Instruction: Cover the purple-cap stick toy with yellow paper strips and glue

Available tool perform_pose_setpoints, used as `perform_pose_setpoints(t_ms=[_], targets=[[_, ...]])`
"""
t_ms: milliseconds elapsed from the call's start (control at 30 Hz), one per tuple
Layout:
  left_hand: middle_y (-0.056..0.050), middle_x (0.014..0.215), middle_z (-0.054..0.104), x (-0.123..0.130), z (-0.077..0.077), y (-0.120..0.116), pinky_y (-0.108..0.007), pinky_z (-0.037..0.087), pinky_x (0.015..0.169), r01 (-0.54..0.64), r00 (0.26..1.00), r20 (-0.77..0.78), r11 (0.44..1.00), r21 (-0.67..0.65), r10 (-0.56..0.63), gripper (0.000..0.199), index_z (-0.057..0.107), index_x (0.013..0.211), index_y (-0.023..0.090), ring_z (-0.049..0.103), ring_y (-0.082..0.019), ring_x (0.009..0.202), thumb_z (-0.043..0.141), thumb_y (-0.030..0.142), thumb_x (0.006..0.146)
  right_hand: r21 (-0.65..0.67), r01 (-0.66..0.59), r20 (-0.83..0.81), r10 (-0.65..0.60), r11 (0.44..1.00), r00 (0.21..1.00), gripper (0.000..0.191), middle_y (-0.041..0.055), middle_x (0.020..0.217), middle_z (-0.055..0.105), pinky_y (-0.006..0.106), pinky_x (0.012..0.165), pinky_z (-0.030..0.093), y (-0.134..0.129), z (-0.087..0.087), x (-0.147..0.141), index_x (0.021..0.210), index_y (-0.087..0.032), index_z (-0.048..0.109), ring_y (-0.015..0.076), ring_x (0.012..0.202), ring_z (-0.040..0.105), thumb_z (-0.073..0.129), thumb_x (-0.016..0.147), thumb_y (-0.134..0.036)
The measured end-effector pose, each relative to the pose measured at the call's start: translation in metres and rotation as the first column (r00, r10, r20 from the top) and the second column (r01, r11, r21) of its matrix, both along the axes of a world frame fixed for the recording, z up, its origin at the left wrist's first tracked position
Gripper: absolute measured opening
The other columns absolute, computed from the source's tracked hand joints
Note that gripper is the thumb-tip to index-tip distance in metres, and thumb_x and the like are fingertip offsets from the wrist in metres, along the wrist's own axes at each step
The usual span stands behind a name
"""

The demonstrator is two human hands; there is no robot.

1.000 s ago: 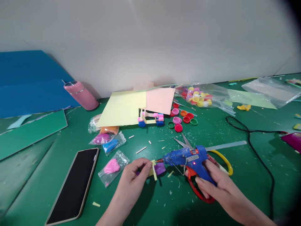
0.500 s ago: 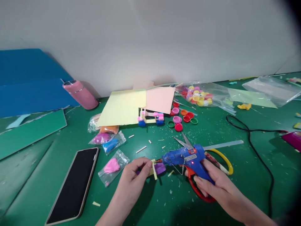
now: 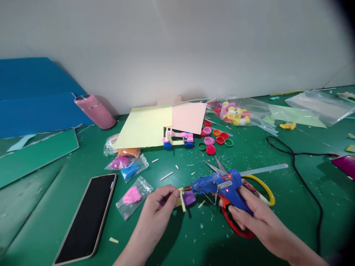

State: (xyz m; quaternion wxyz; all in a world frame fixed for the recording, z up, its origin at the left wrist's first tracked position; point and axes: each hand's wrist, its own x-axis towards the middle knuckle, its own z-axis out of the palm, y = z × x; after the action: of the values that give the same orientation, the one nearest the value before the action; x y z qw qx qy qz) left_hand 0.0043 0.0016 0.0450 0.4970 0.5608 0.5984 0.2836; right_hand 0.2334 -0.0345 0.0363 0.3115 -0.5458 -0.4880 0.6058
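Note:
Between thumb and fingers, my left hand point(image 3: 159, 207) pinches a small pale yellow strip point(image 3: 182, 202). My right hand point(image 3: 255, 218) is wrapped round the handle of a blue glue gun point(image 3: 216, 183) with an orange trigger and a lit red light. The gun's nozzle meets the strip at my left fingertips. A clear glue stick point(image 3: 266, 169) juts from the gun's back. Beneath the strip lies a purple piece point(image 3: 189, 198), partly hidden by my hand. Scissors point(image 3: 220, 166) lie under the gun, blades spread, with red and yellow handles.
A small model cart point(image 3: 177, 140) stands beyond my hands. Bottle caps point(image 3: 210, 149) and a bag of caps point(image 3: 233, 112) sit at the back right. Clay packets point(image 3: 132, 195), a phone point(image 3: 88, 218) and a pink bottle point(image 3: 95, 111) are leftward. A black cord point(image 3: 307, 181) curves along the right.
Almost nothing differs. Both hands keep their places, with the nozzle still against the yellow strip.

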Motion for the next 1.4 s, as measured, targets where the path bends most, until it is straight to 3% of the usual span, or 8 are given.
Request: perform_pose_setpoints(t_ms=[100, 300, 600, 733, 867, 1133, 1400], targets=[[0.002, 0.058, 0.043, -0.0005, 0.0003, -0.0005, -0.023, 0.027, 0.052, 0.001, 1.0, -0.003, 1.0, -0.008, -0.001, 0.029, 0.055, 0.062, 0.017, 0.036, -0.013, 0.057, 0.047, 0.037, 0.081, 0.028, 0.002, -0.006, -0.002, 1.0, 1.0, 0.037, 0.0033, 0.08, 0.057, 0.022, 0.048, 0.038, 0.0016, -0.0007, -0.0003, 0.116, -0.021, 0.047, 0.0108, 0.054, 0.039, 0.049, 0.083, -0.04], [0.002, 0.058, 0.043, -0.0006, -0.0011, -0.0007, -0.023, 0.027, 0.051, 0.008, 1.0, 0.007, 1.0, -0.004, -0.008, 0.029, 0.054, 0.061, 0.017, 0.036, -0.012, 0.056, 0.047, 0.037, 0.081, 0.013, -0.041, 0.015, 0.041, 0.999, 0.999, 0.033, 0.0017, 0.074, 0.054, 0.021, 0.046, 0.037, 0.0002, 0.0004, 0.0014, 0.111, -0.021, 0.051, 0.0102, 0.053, 0.038, 0.048, 0.084, -0.041], [0.003, 0.056, 0.042, -0.0001, -0.0006, -0.0008, -0.023, 0.026, 0.051, -0.005, 1.0, 0.006, 1.0, 0.004, 0.005, 0.028, 0.054, 0.061, 0.017, 0.035, -0.012, 0.055, 0.049, 0.036, 0.08, 0.012, -0.101, 0.018, 0.101, 0.995, 0.995, 0.033, 0.0027, 0.081, 0.056, 0.021, 0.05, 0.041, -0.0007, 0.0014, 0.0065, 0.114, -0.021, 0.048, 0.0094, 0.056, 0.041, 0.047, 0.086, -0.038], [0.002, 0.057, 0.043, -0.0012, -0.0024, -0.0012, -0.023, 0.027, 0.05, 0.003, 1.0, 0.004, 1.0, 0.005, -0.003, 0.028, 0.055, 0.061, 0.016, 0.036, -0.012, 0.055, 0.048, 0.036, 0.08, 0.05, -0.05, 0.057, 0.047, 0.998, 0.997, 0.034, 0.0016, 0.072, 0.055, 0.021, 0.047, 0.04, 0.0009, -0.0019, 0.0041, 0.112, -0.02, 0.051, 0.0099, 0.053, 0.04, 0.048, 0.085, -0.04], [0.002, 0.058, 0.045, -0.0018, -0.0043, -0.0006, -0.023, 0.027, 0.05, 0.002, 1.0, 0.001, 1.0, 0.002, -0.002, 0.027, 0.056, 0.063, 0.016, 0.037, -0.012, 0.056, 0.048, 0.036, 0.08, 0.067, -0.015, 0.048, 0.012, 0.998, 0.999, 0.038, 0.0025, 0.077, 0.057, 0.021, 0.047, 0.04, 0.0028, -0.0027, 0.0011, 0.116, -0.02, 0.049, 0.0098, 0.053, 0.041, 0.049, 0.084, -0.04], [0.002, 0.057, 0.044, -0.0019, -0.002, -0.0008, -0.023, 0.027, 0.05, -0.001, 1.0, 0.018, 1.0, 0.005, 0.001, 0.028, 0.056, 0.062, 0.016, 0.036, -0.012, 0.055, 0.048, 0.037, 0.08, 0.017, -0.096, 0.058, 0.095, 0.995, 0.994, 0.031, 0.0018, 0.076, 0.054, 0.02, 0.049, 0.04, 0.0007, 0.0018, 0.0055, 0.111, -0.02, 0.05, 0.0095, 0.055, 0.04, 0.046, 0.086, -0.038], [0.002, 0.057, 0.043, -0.0001, -0.0014, 0.0005, -0.023, 0.027, 0.051, -0.003, 1.0, 0.008, 1.0, -0.006, 0.003, 0.028, 0.055, 0.062, 0.017, 0.036, -0.012, 0.056, 0.048, 0.037, 0.079, 0.037, -0.062, 0.037, 0.061, 0.997, 0.997, 0.033, 0.0045, 0.08, 0.056, 0.02, 0.047, 0.039, -0.0007, -0.0015, 0.0045, 0.109, -0.018, 0.052, 0.0088, 0.053, 0.039, 0.047, 0.085, -0.041]])
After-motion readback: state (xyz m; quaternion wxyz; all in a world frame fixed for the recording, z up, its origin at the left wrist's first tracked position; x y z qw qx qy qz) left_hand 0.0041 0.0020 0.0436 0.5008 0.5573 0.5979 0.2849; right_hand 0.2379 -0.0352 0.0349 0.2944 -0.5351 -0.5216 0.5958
